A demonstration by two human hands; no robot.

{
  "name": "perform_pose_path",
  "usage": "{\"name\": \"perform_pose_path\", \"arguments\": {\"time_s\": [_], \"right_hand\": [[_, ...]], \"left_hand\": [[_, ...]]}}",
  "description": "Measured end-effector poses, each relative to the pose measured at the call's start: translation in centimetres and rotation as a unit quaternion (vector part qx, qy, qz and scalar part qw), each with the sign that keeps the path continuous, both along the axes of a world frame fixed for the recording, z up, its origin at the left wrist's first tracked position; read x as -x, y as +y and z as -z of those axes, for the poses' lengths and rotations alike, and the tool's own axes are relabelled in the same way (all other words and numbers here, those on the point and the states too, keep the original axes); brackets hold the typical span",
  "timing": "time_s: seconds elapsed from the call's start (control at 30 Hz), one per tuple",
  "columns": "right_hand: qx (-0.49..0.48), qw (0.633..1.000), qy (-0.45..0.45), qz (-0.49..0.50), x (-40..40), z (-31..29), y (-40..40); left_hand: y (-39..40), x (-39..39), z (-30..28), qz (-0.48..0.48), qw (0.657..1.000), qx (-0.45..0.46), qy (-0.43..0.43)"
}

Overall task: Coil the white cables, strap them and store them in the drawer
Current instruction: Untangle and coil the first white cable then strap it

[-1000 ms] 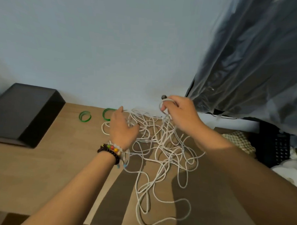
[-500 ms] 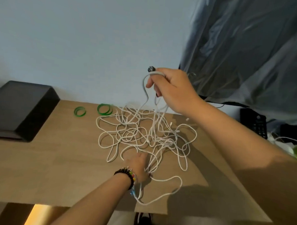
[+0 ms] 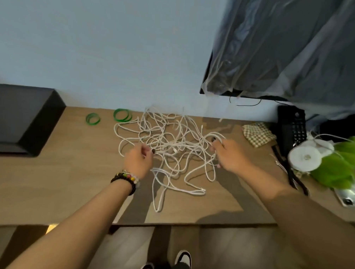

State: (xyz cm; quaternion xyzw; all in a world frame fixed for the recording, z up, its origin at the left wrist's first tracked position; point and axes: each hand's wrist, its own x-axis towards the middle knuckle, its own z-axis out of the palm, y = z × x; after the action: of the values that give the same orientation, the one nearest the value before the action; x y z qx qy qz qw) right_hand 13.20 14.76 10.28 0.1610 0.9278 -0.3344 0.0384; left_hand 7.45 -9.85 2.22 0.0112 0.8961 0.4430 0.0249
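Note:
A loose tangle of white cables [image 3: 168,142] lies spread on the wooden desk [image 3: 50,180], near the wall. My right hand [image 3: 230,156] is at the tangle's right side, closed on a cable end with a dark tip. My left hand [image 3: 138,161], with beaded bracelets on the wrist, is at the tangle's left front, fingers pinched on a cable strand by a small dark plug. Two sets of green bands [image 3: 93,118] [image 3: 122,114] lie on the desk left of the cables. No drawer shows.
A black box [image 3: 22,117] sits at the desk's left. On the right are a checked cloth [image 3: 257,134], a black remote [image 3: 293,128], a white spool [image 3: 304,158], a green fluffy thing [image 3: 338,170] and a phone [image 3: 348,197]. A plastic-covered dark screen [image 3: 286,47] hangs above.
My right hand came down from high above the desk to the tangle's right side, still holding the cable end. My left hand shifted up to the tangle's left front. The view widened.

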Motion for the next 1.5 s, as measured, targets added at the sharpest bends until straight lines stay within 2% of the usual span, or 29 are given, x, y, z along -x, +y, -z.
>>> {"name": "perform_pose_path", "arguments": {"time_s": [0.03,0.1,0.2,0.3,0.37,0.53,0.73,0.83,0.97,1.13,1.23,1.4,1.5], "right_hand": [[0.030,0.999,-0.006,0.008,-0.4,1.2,0.0],[0.079,0.997,-0.006,0.020,-1.2,3.6,-0.2],[0.115,0.993,0.021,0.016,-2.1,7.4,-0.6],[0.131,0.991,0.032,0.001,-2.8,11.4,-0.9],[0.116,0.992,0.041,-0.029,-3.4,13.8,-0.7],[0.067,0.988,0.104,-0.096,-3.2,17.8,0.5],[0.046,0.981,0.130,-0.133,-1.6,19.8,1.8],[-0.007,0.979,0.128,-0.159,-1.7,20.4,1.7],[-0.035,0.977,0.134,-0.164,-1.6,21.2,2.0],[-0.013,0.972,0.176,-0.152,-2.4,21.8,2.3],[0.015,0.972,0.185,-0.141,-3.2,22.0,2.2],[-0.022,0.976,0.159,-0.143,-6.2,22.3,2.2],[0.007,0.980,0.157,-0.119,-7.9,22.2,2.3]], "left_hand": [[0.2,-0.3,-0.2,-0.006,0.999,-0.046,0.004],[0.6,-1.5,0.6,0.054,0.993,-0.103,-0.009],[1.2,-4.0,4.1,0.223,0.975,-0.008,0.025],[2.4,-6.2,7.9,0.294,0.948,0.114,0.053],[3.3,-6.9,10.0,0.295,0.933,0.182,0.094],[4.8,-4.6,13.3,0.266,0.906,0.279,0.176],[5.6,-1.6,13.5,0.241,0.905,0.304,0.174],[5.5,-2.4,13.4,0.235,0.908,0.306,0.165],[5.5,-3.1,14.0,0.234,0.912,0.283,0.181],[5.0,-4.5,13.1,0.303,0.919,0.115,0.224],[4.8,-5.3,13.2,0.319,0.912,0.084,0.244],[4.0,-7.6,14.2,0.305,0.892,0.211,0.258],[3.2,-8.9,14.9,0.278,0.897,0.256,0.228]]}}
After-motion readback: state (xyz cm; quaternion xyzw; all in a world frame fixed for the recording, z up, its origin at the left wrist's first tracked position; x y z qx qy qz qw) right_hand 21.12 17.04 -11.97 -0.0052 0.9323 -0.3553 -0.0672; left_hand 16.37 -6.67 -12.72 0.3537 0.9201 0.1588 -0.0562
